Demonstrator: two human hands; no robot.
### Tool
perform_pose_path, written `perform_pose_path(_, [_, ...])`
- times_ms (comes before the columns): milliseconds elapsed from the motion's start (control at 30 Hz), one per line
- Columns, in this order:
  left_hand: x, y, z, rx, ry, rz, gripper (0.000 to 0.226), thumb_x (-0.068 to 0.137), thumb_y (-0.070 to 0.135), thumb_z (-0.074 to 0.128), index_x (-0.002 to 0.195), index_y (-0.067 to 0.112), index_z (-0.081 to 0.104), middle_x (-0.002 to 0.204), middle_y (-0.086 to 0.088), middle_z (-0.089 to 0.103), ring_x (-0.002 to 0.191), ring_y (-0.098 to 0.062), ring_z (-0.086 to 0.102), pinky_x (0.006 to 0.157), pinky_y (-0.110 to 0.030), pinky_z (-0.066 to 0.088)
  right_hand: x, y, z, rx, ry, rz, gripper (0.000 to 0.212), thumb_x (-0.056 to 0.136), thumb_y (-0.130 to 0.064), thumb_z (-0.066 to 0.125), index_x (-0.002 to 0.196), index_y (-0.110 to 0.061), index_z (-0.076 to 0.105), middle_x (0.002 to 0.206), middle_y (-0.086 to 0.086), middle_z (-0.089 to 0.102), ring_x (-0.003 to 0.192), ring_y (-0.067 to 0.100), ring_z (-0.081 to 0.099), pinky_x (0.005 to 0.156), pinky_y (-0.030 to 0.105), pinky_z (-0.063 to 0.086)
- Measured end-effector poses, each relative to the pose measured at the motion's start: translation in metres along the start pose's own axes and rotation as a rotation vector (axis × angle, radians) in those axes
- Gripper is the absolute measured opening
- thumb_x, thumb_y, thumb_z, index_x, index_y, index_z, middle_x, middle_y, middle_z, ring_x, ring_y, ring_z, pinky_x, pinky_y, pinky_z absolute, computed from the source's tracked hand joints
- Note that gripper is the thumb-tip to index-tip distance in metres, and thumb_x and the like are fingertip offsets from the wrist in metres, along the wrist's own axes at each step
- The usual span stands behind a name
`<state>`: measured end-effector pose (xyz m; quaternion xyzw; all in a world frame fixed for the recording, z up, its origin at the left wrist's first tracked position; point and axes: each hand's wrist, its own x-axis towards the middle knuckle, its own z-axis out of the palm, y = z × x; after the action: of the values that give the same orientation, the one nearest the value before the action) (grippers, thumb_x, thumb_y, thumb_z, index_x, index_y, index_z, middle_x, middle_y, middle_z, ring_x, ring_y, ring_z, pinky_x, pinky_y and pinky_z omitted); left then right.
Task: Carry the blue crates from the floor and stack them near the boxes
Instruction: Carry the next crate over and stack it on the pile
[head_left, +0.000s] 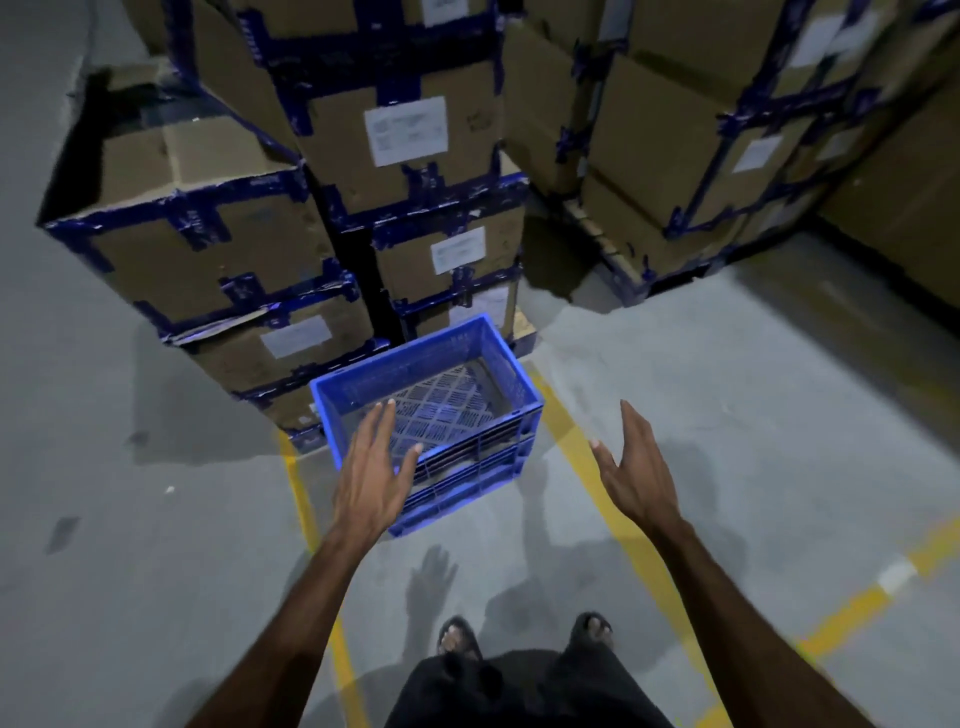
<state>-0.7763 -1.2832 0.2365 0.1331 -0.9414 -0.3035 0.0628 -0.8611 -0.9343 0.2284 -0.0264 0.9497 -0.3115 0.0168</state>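
A stack of blue plastic crates (467, 441) stands on the grey floor just in front of the cardboard boxes (208, 249), the top crate empty with a slotted bottom. My left hand (371, 467) hovers over the crate's near-left corner with fingers spread, holding nothing. To the right of the crates, my right hand (631, 465) is raised with fingers apart, clear of the crate and empty.
Tall stacks of taped cardboard boxes (701, 156) on pallets fill the back and right. Yellow floor lines (597, 467) run past the crates on both sides. My feet in sandals (457, 636) stand on the floor below the crates.
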Motion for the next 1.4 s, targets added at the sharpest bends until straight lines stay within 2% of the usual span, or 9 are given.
perform_pose_path(167, [-0.008, 0.035, 0.015, -0.045, -0.046, 0.089, 0.069, 0.104, 0.045, 0.053, 0.163, 0.018, 0.027, 0.167, -0.007, 0.028, 0.153, -0.026, 0.026, 0.119, -0.048, 0.032, -0.04, 0.03, -0.024, 0.021, 0.062, 0.094, 0.074, 0.102, -0.048, 0.049, 0.16, -0.012, 0.023, 0.164, 0.007, 0.029, 0.15, 0.022, 0.03, 0.118, 0.037, 0.029])
perform_pose_path(300, [-0.023, 0.075, 0.033, -0.091, -0.12, 0.17, 0.075, 0.1, 0.06, 0.044, 0.163, 0.022, 0.027, 0.167, -0.006, 0.028, 0.154, -0.026, 0.027, 0.119, -0.047, 0.031, -0.078, 0.058, -0.055, 0.056, 0.149, 0.15, 0.074, 0.102, -0.05, 0.048, 0.16, -0.012, 0.023, 0.164, 0.007, 0.029, 0.15, 0.021, 0.03, 0.117, 0.036, 0.029])
perform_pose_path(367, [-0.031, 0.103, 0.044, -0.09, -0.157, 0.23, 0.076, 0.099, 0.06, 0.042, 0.163, 0.023, 0.027, 0.168, -0.006, 0.027, 0.154, -0.025, 0.025, 0.12, -0.046, 0.029, -0.099, 0.077, -0.075, 0.068, 0.202, 0.193, 0.073, 0.102, -0.049, 0.049, 0.16, -0.012, 0.023, 0.163, 0.008, 0.029, 0.149, 0.021, 0.03, 0.117, 0.035, 0.029])
perform_pose_path(500, [-0.051, 0.172, 0.069, -0.116, -0.188, 0.352, 0.068, 0.103, 0.048, 0.053, 0.162, 0.021, 0.029, 0.167, -0.005, 0.029, 0.154, -0.023, 0.026, 0.122, -0.043, 0.028, -0.153, 0.123, -0.118, 0.083, 0.308, 0.274, 0.073, 0.102, -0.049, 0.048, 0.16, -0.013, 0.024, 0.162, 0.007, 0.031, 0.148, 0.021, 0.031, 0.117, 0.035, 0.029])
perform_pose_path(600, [-0.073, 0.223, 0.098, -0.095, -0.211, 0.472, 0.067, 0.102, 0.046, 0.054, 0.159, 0.015, 0.035, 0.163, -0.009, 0.036, 0.151, -0.025, 0.03, 0.121, -0.044, 0.03, -0.205, 0.164, -0.155, 0.09, 0.379, 0.362, 0.072, 0.102, -0.049, 0.048, 0.16, -0.015, 0.023, 0.163, 0.005, 0.03, 0.149, 0.021, 0.031, 0.117, 0.038, 0.029])
perform_pose_path(767, [-0.137, 0.319, 0.159, -0.105, -0.308, 0.614, 0.062, 0.099, 0.031, 0.065, 0.154, 0.011, 0.043, 0.155, -0.016, 0.045, 0.145, -0.032, 0.038, 0.119, -0.042, 0.031, -0.31, 0.227, -0.218, 0.083, 0.527, 0.523, 0.068, 0.103, -0.048, 0.049, 0.159, -0.017, 0.026, 0.162, 0.004, 0.032, 0.148, 0.023, 0.033, 0.117, 0.04, 0.031])
perform_pose_path(933, [-0.222, 0.413, 0.223, -0.126, -0.481, 0.862, 0.063, 0.101, 0.036, 0.06, 0.156, 0.013, 0.04, 0.157, -0.012, 0.043, 0.146, -0.027, 0.037, 0.118, -0.039, 0.03, -0.423, 0.274, -0.259, 0.08, 0.703, 0.73, 0.067, 0.102, -0.045, 0.051, 0.158, -0.014, 0.03, 0.161, 0.007, 0.035, 0.148, 0.024, 0.034, 0.117, 0.035, 0.028])
perform_pose_path(1167, [-0.328, 0.515, 0.289, -0.164, -0.689, 1.129, 0.066, 0.102, 0.046, 0.055, 0.158, 0.016, 0.037, 0.158, -0.008, 0.042, 0.147, -0.025, 0.037, 0.118, -0.041, 0.033, -0.554, 0.309, -0.272, 0.123, 0.876, 1.027, 0.067, 0.102, -0.042, 0.053, 0.159, -0.018, 0.027, 0.163, 0.005, 0.032, 0.149, 0.023, 0.032, 0.117, 0.038, 0.029])
perform_pose_path(1400, [-0.392, 0.591, 0.347, -0.211, -0.834, 1.293, 0.064, 0.1, 0.04, 0.062, 0.155, 0.014, 0.042, 0.153, -0.011, 0.047, 0.141, -0.029, 0.044, 0.115, -0.043, 0.039, -0.618, 0.334, -0.279, 0.14, 1.019, 1.24, 0.068, 0.101, -0.043, 0.053, 0.159, -0.019, 0.027, 0.164, 0.004, 0.032, 0.149, 0.023, 0.032, 0.118, 0.036, 0.028])
